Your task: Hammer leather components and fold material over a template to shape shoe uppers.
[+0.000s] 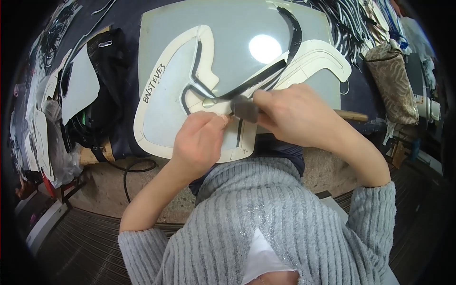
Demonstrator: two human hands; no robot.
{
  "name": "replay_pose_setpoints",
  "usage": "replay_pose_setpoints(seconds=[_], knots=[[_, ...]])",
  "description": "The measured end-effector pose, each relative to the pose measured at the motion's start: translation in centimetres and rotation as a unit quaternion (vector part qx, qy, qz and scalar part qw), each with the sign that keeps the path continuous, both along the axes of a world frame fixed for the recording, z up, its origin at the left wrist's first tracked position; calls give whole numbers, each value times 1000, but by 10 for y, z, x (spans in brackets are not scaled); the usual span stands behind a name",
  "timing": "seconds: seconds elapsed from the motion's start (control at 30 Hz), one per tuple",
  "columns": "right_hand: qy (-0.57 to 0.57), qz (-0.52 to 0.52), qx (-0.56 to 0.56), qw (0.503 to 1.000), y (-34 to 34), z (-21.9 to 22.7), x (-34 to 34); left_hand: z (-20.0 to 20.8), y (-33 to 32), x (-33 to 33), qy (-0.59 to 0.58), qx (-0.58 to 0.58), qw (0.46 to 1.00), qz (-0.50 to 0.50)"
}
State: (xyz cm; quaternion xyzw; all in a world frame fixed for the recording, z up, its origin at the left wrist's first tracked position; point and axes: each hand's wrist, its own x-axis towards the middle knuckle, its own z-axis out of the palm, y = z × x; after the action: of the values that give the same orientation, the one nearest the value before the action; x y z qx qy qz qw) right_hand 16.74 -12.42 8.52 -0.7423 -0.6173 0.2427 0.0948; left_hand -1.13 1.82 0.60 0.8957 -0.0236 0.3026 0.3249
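My right hand (pixel 299 114) is closed round a hammer, its dark head (pixel 245 109) blurred and its wooden handle (pixel 351 115) sticking out past my wrist. The head hangs right beside the fingertips of my left hand (pixel 199 137). Those fingers are pinched together at the inner edge of a cream curved template (pixel 142 127) with a pale grey panel (pixel 164 104) showing in its opening. What they pinch is mostly hidden. A long black strip (pixel 259 78) runs from near the fingertips up to the right and curls at its far end.
Everything lies on a grey board (pixel 228 28). A second cream template (pixel 327 52) rests at its right. Bundled strips (pixel 337 23) and a patterned brown pouch (pixel 393 83) are farther right. At left are a black bag (pixel 111 66) and a white panel (pixel 81 88).
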Motion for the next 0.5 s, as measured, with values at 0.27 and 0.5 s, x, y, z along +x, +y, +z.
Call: replay_pose_setpoints(seconds=[0.27, 0.5], knots=[[3, -22, -8, 1000, -3, -7, -3, 9, -1, -13, 109, -143, 983, 46], [1, -30, 22, 999, 2, 2, -7, 4, 5, -11, 12, -15, 1000, -8]])
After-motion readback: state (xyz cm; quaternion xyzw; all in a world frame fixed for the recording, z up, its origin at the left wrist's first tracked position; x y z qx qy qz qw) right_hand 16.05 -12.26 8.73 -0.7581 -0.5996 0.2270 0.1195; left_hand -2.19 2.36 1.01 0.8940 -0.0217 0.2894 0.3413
